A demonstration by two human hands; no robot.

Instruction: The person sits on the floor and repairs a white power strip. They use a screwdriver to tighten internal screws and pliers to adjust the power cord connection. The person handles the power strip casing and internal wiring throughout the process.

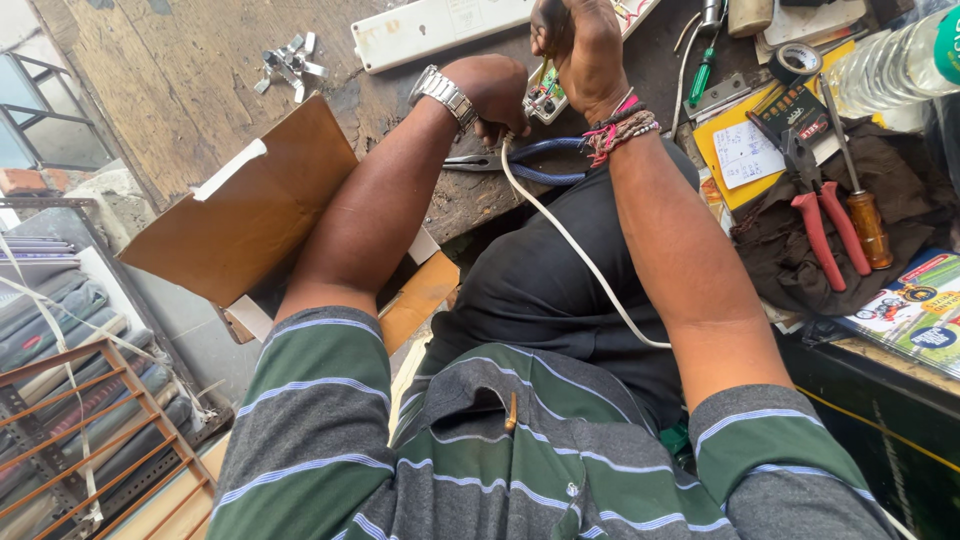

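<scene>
Lying opened on the wooden workbench (pixel 180 70), close to its near edge, a small electrical plug or socket piece (pixel 545 97) is being worked on, its coloured innards exposed between the two hands. A white cable (pixel 580 250) is seen running from it, over the bench edge and down across the dark lap. As a judgement, the work is partway through: the housing is already open and the cable already led in, while the wiring inside seems unfinished and the cover is not yet back on; no separate cover can be made out.

The piece is gripped from the left by the left hand (pixel 495 92), whose fingers are curled tight around its side and around the cable where it enters; a metal watch (pixel 445 95) is worn at that wrist. The right hand (pixel 578 50) is held clenched directly above the piece, at its far side, fingers bunched as if pinching something small; what is pinched cannot be told. Thread bracelets (pixel 620 130) are worn on that wrist.

Just under the hands, blue-handled pliers (pixel 540 160) lie on the bench edge, untouched. A white power strip (pixel 430 30) lies beyond the hands toward the far edge. Toward the right end of the bench, red-handled pliers (pixel 825 225) and a wooden-handled screwdriver (pixel 865 220) rest on a dark cloth (pixel 790 275), with a roll of tape (pixel 797 62) and a plastic bottle (pixel 900 65) further back. A cardboard flap (pixel 250 215) hangs off the left of the bench edge.
</scene>
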